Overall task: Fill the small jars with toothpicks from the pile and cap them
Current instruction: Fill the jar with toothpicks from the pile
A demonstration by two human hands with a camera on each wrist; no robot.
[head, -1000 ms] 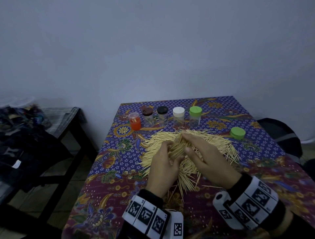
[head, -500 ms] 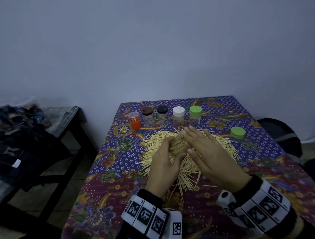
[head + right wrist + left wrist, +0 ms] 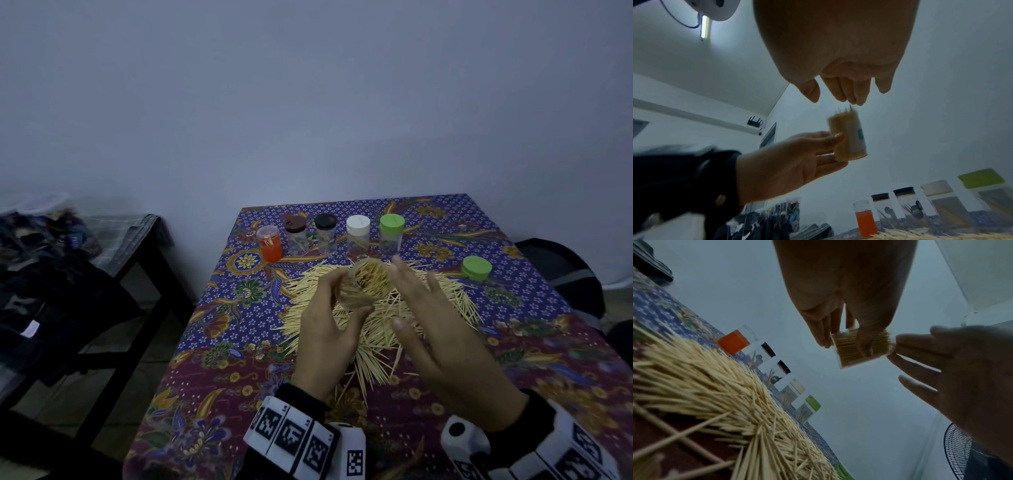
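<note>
My left hand [image 3: 337, 308] grips a small clear jar [image 3: 366, 282] packed with toothpicks, uncapped, lifted above the toothpick pile [image 3: 376, 329]. The same jar [image 3: 859, 350] shows in the left wrist view, and in the right wrist view the jar [image 3: 849, 138] has toothpick tips poking out of its mouth. My right hand [image 3: 431, 322] hovers flat beside the jar, fingers straight, fingertips [image 3: 853, 99] just over the tips. A loose green cap [image 3: 476, 268] lies at the right of the pile.
Several jars stand in a row behind the pile: an orange one [image 3: 270, 244], a brown-capped [image 3: 295, 236], a black-capped [image 3: 325, 233], a white-capped [image 3: 358, 236] and a green-capped [image 3: 390, 234]. A dark side table with clothes [image 3: 51, 274] stands left.
My left hand has lifted and tilted the filled jar so its mouth faces me. My right hand has drawn back from the toothpicks and spread flat.
</note>
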